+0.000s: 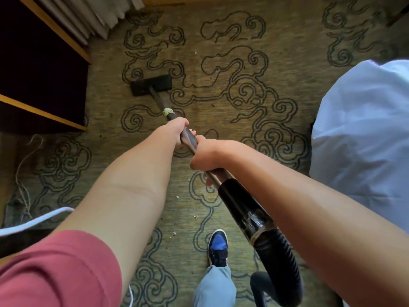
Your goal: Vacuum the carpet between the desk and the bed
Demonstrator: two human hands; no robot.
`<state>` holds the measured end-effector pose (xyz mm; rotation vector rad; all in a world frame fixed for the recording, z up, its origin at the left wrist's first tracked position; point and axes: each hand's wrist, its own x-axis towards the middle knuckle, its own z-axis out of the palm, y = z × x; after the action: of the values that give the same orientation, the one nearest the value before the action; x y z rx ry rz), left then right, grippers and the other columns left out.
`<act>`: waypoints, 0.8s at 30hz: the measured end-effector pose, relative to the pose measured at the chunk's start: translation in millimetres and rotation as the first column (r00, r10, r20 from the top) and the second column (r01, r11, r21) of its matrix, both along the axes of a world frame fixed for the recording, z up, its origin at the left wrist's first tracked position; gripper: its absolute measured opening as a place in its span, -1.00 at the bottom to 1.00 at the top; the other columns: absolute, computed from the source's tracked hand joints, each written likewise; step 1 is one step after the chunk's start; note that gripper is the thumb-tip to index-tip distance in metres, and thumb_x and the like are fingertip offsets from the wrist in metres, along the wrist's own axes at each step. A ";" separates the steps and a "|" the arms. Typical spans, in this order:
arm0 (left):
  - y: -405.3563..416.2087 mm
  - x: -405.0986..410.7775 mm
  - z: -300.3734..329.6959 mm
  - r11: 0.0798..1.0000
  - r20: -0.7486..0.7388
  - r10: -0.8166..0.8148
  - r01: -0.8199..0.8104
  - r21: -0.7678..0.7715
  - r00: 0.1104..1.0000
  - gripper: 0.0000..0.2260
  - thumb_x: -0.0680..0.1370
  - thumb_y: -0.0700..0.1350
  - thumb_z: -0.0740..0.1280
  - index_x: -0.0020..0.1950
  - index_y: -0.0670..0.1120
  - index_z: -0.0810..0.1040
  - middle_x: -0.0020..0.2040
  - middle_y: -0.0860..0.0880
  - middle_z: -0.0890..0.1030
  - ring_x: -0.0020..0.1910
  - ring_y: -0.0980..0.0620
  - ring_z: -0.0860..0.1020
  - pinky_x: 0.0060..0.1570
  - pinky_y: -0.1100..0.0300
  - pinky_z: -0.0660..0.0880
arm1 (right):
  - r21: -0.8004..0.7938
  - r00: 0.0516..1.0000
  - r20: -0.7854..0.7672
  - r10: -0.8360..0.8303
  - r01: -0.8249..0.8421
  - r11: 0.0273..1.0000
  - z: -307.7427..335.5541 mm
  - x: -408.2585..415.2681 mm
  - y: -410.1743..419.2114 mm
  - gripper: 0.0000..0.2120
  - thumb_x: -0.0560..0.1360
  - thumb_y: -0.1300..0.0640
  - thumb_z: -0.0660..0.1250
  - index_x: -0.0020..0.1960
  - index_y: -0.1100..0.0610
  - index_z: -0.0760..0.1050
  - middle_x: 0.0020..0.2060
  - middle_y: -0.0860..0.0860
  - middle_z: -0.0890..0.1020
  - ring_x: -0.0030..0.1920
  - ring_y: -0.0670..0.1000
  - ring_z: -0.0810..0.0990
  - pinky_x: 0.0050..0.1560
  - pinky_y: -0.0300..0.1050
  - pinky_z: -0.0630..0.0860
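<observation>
Both hands wrap the vacuum wand [188, 138], fingers curled round it: the left hand [177, 131] is farther down toward the head, the right hand [208, 155] just behind it, above the hose [276, 258]. Beyond the left hand, the floor head [151, 85] sits flat on the carpet [221, 111], near the worktop [44, 63]; the bed [365, 129] lies to the right hand's side. Pale crumbs [195, 216], probably 4 or so, lie behind the hands. Slow, overlapping pulls with the head kept flat should lift them.

vacuum wand [188, 138]: dark, slanted | floor head [151, 85]: flat on carpet [221, 111] (olive, swirl-patterned), near desk [42, 63]
</observation>
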<state>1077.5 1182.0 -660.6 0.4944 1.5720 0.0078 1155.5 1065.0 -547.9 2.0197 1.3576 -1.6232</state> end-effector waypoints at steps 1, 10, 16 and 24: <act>-8.1 2.1 7.2 1.000 0.003 -0.019 0.019 -0.004 1.000 -0.83 0.67 -0.11 0.17 0.09 -0.23 0.37 -0.22 -0.12 0.48 -0.29 -0.04 0.49 -0.08 0.04 0.47 | -0.007 1.000 0.000 0.025 -0.025 1.000 6.5 3.1 -5.4 -0.39 0.55 0.10 0.24 0.53 0.20 0.12 0.05 0.12 0.64 -0.10 0.14 0.71 0.05 0.05 0.66; -126.6 -5.0 58.3 0.976 -0.010 0.038 -0.039 -0.215 0.999 -0.71 0.67 -0.08 0.15 0.31 -0.22 0.42 0.15 -0.07 0.57 0.29 -0.11 0.55 -0.19 -0.08 0.57 | -0.203 0.973 -0.177 -0.146 0.109 0.973 64.3 8.2 -115.9 -0.55 0.61 0.23 0.26 0.42 0.10 0.16 0.00 0.35 0.61 -0.12 0.32 0.75 -0.05 0.32 0.68; -252.0 -12.6 79.6 0.959 0.007 0.065 -0.061 -0.276 0.998 -0.66 0.65 -0.07 0.16 0.37 -0.19 0.44 0.36 -0.09 0.55 0.35 -0.08 0.52 0.19 0.02 0.50 | -0.118 0.994 -0.087 0.066 -0.076 0.990 104.8 4.9 -231.6 -0.71 0.57 0.11 0.37 0.20 0.12 0.33 0.06 0.16 0.63 0.15 0.24 0.68 0.18 0.15 0.62; -405.3 -39.0 99.5 0.960 0.014 -0.009 0.013 -0.280 1.000 -0.74 0.68 -0.07 0.12 0.20 -0.21 0.45 0.21 -0.09 0.59 0.09 -0.12 0.60 0.26 0.03 0.51 | -0.239 0.987 -0.138 -0.081 0.046 0.970 109.3 -21.9 -381.4 -0.35 0.60 0.19 0.30 0.57 0.15 0.05 -0.15 0.17 0.57 -0.30 0.19 0.73 -0.34 0.04 0.68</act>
<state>1038.6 776.7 -561.2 0.2794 1.5278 -0.2171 1133.6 683.6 -438.6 1.8548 1.0914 -1.8958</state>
